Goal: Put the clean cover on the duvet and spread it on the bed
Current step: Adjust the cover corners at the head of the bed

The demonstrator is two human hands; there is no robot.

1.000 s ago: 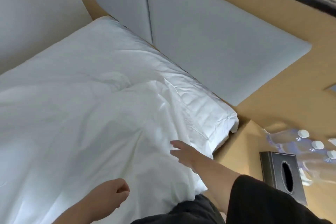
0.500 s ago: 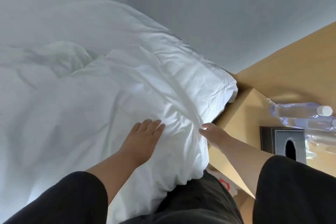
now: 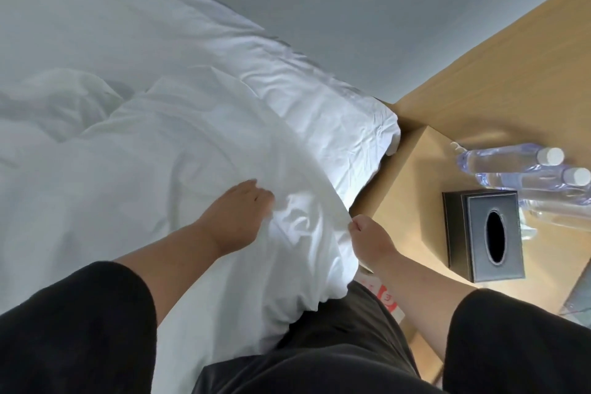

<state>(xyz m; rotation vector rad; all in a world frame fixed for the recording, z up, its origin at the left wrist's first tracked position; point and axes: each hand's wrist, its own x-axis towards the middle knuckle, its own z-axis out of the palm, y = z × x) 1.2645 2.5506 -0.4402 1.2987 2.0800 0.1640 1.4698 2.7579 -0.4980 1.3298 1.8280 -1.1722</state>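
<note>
The white covered duvet (image 3: pixel 166 150) lies rumpled across the bed, its near corner bunched at the bed's edge in front of me. My left hand (image 3: pixel 236 217) lies on top of that corner with its fingers curled into the cloth, gripping a fold. My right hand (image 3: pixel 367 235) pinches the duvet's right edge between thumb and fingers, beside the bed. A white pillow (image 3: pixel 326 112) lies past the duvet against the padded grey headboard (image 3: pixel 351 9).
A wooden bedside table (image 3: pixel 412 201) stands right of the bed, carrying a dark tissue box (image 3: pixel 483 233) and clear water bottles (image 3: pixel 518 166). A wooden wall panel (image 3: pixel 511 57) rises behind it. My dark-clothed legs fill the bottom of the view.
My left hand went from flat on the duvet to gripping a fold. My right hand closed on the duvet's edge. The view tilted further down toward the bed's corner.
</note>
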